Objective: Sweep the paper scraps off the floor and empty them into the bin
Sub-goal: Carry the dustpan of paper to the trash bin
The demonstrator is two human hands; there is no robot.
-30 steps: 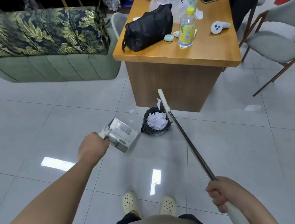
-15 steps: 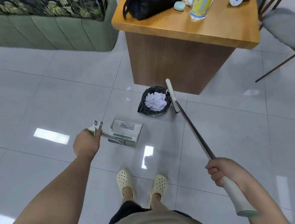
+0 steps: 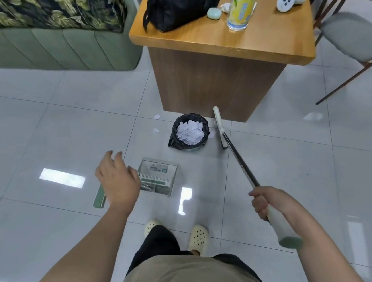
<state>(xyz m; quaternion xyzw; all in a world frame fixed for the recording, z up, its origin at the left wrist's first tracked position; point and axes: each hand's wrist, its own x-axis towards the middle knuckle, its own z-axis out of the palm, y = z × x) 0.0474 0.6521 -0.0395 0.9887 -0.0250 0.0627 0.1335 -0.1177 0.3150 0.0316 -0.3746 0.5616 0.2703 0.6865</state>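
1. Since the earlier frames the left hand [image 3: 117, 178] has let go of the dustpan [image 3: 159, 176], which now lies flat on the floor [image 3: 40, 134] with its green handle [image 3: 99, 198] stretched out to the left; before, the hand gripped that handle and held the pan tilted by the bin.
2. The bin [image 3: 188, 131], lined with a black bag and heaped with white paper scraps [image 3: 190, 133], stands on the floor just in front of the wooden bench [image 3: 220, 44], beyond the dustpan.
3. Three or so loose scraps [image 3: 156, 116] lie on the tiles to the left and right of the bin, near the bench's base.
4. On the bench sit a black bag [image 3: 184, 0], a small pale green case [image 3: 213, 13], a plastic bottle [image 3: 240, 2] with a yellow label and a white controller [image 3: 289, 1].
5. A green sofa [image 3: 49, 49] with a leaf-patterned throw stands at the upper left; a grey chair [image 3: 354, 36] stands at the right.
6. The left hand hovers above the dustpan's handle end, fingers spread and loosely bent, holding nothing.
7. The right hand [image 3: 271, 203] is curled round the white grip of the broom [image 3: 240, 160]; the metal shaft slants up to the broom head [image 3: 220, 127], which rests on the floor just right of the bin.
8. Two feet in pale clogs [image 3: 198, 235] stand behind the dustpan.
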